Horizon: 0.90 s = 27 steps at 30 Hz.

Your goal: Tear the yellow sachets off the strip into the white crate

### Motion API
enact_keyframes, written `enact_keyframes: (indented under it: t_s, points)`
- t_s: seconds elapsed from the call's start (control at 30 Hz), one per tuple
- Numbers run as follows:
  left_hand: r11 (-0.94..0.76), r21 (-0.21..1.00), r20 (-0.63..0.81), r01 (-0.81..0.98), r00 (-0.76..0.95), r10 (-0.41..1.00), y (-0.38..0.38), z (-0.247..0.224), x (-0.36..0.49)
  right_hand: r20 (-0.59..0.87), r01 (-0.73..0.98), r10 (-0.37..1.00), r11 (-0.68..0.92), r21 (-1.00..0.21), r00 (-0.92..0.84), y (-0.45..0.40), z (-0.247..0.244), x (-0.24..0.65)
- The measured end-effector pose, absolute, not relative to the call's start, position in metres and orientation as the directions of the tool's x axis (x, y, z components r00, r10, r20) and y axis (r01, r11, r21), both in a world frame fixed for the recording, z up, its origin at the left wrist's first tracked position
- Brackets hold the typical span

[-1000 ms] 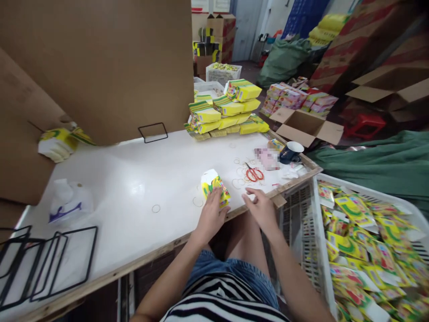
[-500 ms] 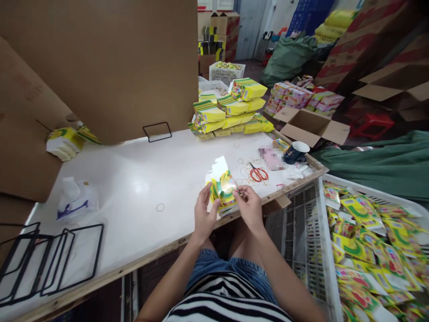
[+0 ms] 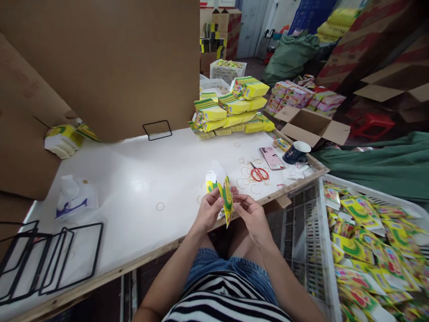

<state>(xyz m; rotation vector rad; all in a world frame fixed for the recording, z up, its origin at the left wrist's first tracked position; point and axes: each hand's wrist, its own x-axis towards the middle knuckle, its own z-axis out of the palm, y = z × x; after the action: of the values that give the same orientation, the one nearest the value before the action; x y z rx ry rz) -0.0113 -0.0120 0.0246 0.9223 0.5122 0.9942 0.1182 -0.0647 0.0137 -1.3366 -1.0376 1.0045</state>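
A small flattened yellow-green printed carton [image 3: 228,200] is held up above the table's front edge, turned nearly edge-on, with its white flap [image 3: 218,170] pointing away. My left hand [image 3: 208,211] is closed on its left side, thumb in front. At its right edge, the fingers of my right hand [image 3: 254,220] are bent around the border, partly hidden behind it. Just beyond my left hand, a yellow and white carton piece [image 3: 210,180] shows, partly covered.
Rubber bands [image 3: 246,172], red-handled scissors [image 3: 259,172], a pink phone [image 3: 272,158] and a dark mug [image 3: 296,152] lie to the right. Stacked carton bundles [image 3: 231,109] stand behind. Black wire frames [image 3: 72,255] are at left. A white crate [image 3: 330,264] of cartons is at right.
The carton has turned from facing me to nearly edge-on and dropped slightly. Both hands have shifted a little with it. The view has moved slightly.
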Motion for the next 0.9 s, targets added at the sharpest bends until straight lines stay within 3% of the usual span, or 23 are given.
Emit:
enact_keyframes:
  t_s: [0.23, 0.4, 0.6, 0.9]
  points:
    - [0.243, 0.885, -0.070, -0.397, 0.402, 0.913, -0.011, 0.019, -0.013, -0.030, -0.010, 0.960, -0.028, -1.000, 0.278, -0.066, 0.012, 0.116]
    - [0.145, 0.947, -0.026, -0.287, 0.384, 0.923, -0.010, 0.024, -0.014, 0.002, 0.137, 0.929, -0.053, -0.989, 0.370, -0.066, 0.012, 0.118]
    - [0.092, 0.981, -0.044, -0.169, 0.269, 0.962, -0.012, 0.024, -0.014, 0.069, 0.270, 0.932, -0.032, -0.962, 0.356, -0.064, 0.016, 0.123]
    - [0.059, 0.984, 0.002, -0.170, 0.338, 0.941, -0.019, 0.030, -0.019, 0.135, 0.128, 0.934, 0.097, -0.987, 0.331, -0.055, 0.025, 0.129]
